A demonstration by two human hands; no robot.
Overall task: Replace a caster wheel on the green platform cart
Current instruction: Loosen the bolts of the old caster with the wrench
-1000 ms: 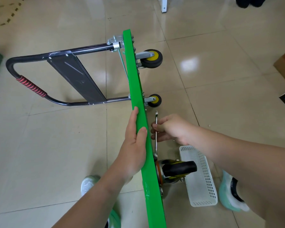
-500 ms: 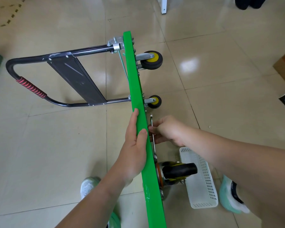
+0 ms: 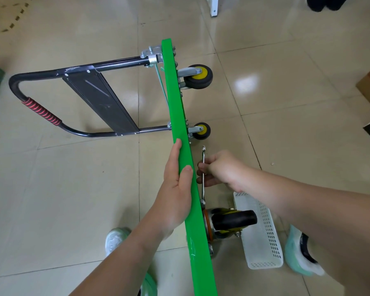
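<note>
Green platform cart (image 3: 179, 116) tipped on edge on floor (image 3: 73, 189), black handle (image 3: 115, 63) laid out leftward, two yellow-hubbed wheels (image 3: 198, 77) far, bigger black caster wheel (image 3: 233, 219) near, left hand (image 3: 175, 189) clasped over deck edge, right hand (image 3: 221, 170) curled round wrench (image 3: 203, 153) above that caster, white basket (image 3: 265, 253) beside.
</note>
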